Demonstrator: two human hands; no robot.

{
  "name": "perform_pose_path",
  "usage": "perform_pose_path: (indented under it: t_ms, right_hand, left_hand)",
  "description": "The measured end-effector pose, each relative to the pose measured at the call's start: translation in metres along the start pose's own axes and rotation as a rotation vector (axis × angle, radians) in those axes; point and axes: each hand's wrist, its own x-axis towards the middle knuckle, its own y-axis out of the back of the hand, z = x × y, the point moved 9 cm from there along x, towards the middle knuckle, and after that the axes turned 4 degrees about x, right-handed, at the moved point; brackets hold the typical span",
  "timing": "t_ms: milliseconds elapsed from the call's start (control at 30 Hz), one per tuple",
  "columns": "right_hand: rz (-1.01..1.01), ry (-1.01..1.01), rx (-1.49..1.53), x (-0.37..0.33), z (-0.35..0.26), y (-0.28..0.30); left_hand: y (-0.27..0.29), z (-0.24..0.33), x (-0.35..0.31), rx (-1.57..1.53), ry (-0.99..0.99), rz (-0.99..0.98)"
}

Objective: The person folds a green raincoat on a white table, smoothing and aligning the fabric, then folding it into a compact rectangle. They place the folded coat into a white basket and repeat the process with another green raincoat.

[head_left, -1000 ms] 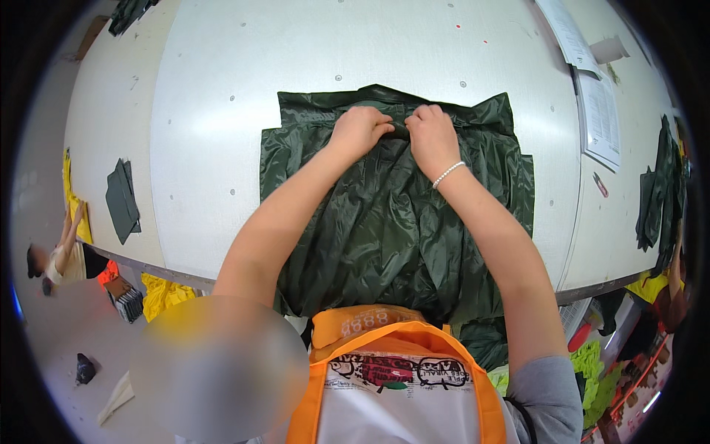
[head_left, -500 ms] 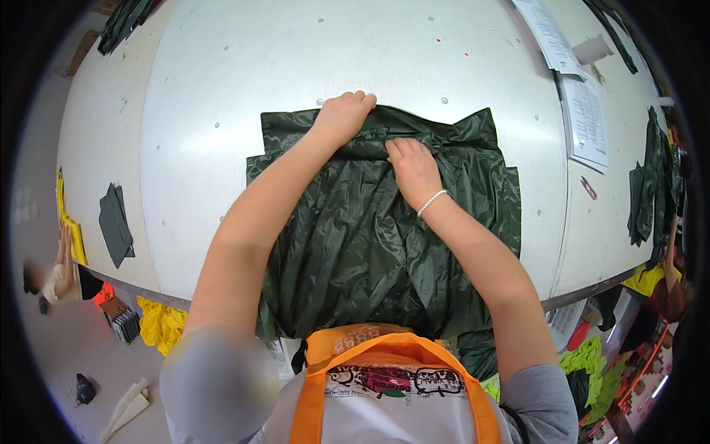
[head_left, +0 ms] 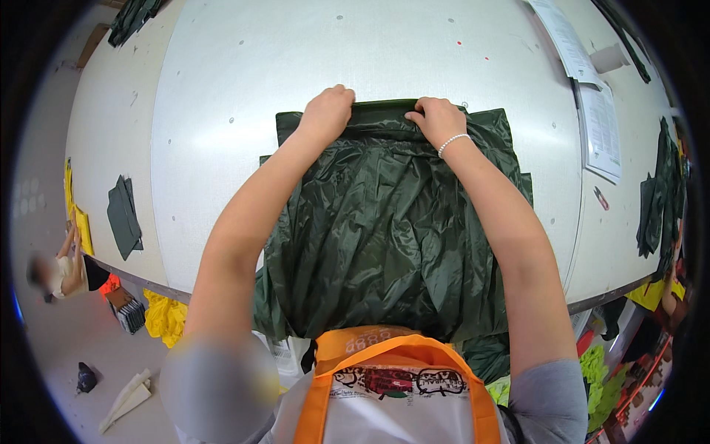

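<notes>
both hands gripped the far edge of a dark green garment. left hand (head_left: 326, 112) was curled shut over the top edge near its left corner, fingers folded down onto the fabric. right hand (head_left: 436, 118) was also closed, pinching the same edge a bit to the right, with a white bead bracelet (head_left: 452, 140) on that wrist. the dark green garment (head_left: 384, 229) lay spread on the white surface (head_left: 222, 89), shiny and wrinkled, running from under the hands back toward the person's body and hanging over the near edge of the surface. between the hands the top edge looked like a folded band, flat and straight.

left of the left hand, well apart, a small dark green fabric piece (head_left: 123, 214) lay on the surface near its left rim. far right of the right hand, paper sheets (head_left: 599, 129) lay on the surface, and beyond them more dark green fabric (head_left: 658, 192) sat at the right edge. below the left forearm, yellow cloth (head_left: 164, 314) lay on the floor, and another person (head_left: 63, 270) was at the far left, blurred. the person wore an orange-strapped apron (head_left: 384, 370).
</notes>
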Motion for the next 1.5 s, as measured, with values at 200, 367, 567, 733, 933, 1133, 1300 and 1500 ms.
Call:
perform_pose_path:
  t_ms: [200,367,567,733,933,1133,1300,1500]
  right_hand:
    - [-0.021,-0.007,-0.130,0.004,0.005,-0.007]
    - [0.185,0.240,-0.432,-0.012,-0.025,-0.007]
    - [-0.082,0.484,-0.714,-0.031,-0.058,-0.044]
    - [-0.139,0.416,-0.766,-0.031,-0.057,-0.048]
    - [-0.088,0.384,-0.636,-0.016,-0.051,-0.058]
    - [-0.012,0.297,-0.292,-0.013,-0.012,-0.012]
    - [-0.075,0.086,-0.207,-0.022,0.018,0.025]
    - [0.039,0.204,-0.287,-0.019,0.031,0.010]
  left_hand:
    - [0.027,-0.038,0.017,-0.162,0.209,-0.127]
    - [0.027,-0.024,0.011,-0.111,0.101,-0.094]
    - [0.008,-0.009,0.000,0.173,-0.046,-0.018]
    - [0.040,-0.001,-0.003,0.015,0.095,-0.215]
    - [0.014,0.102,-0.035,-0.149,-0.086,0.195]
    - [-0.019,0.104,-0.039,-0.402,0.128,0.121]
    - [-0.027,0.125,-0.024,-0.026,0.069,-0.036]
    - [-0.013,0.178,0.015,-0.247,-0.071,-0.052]
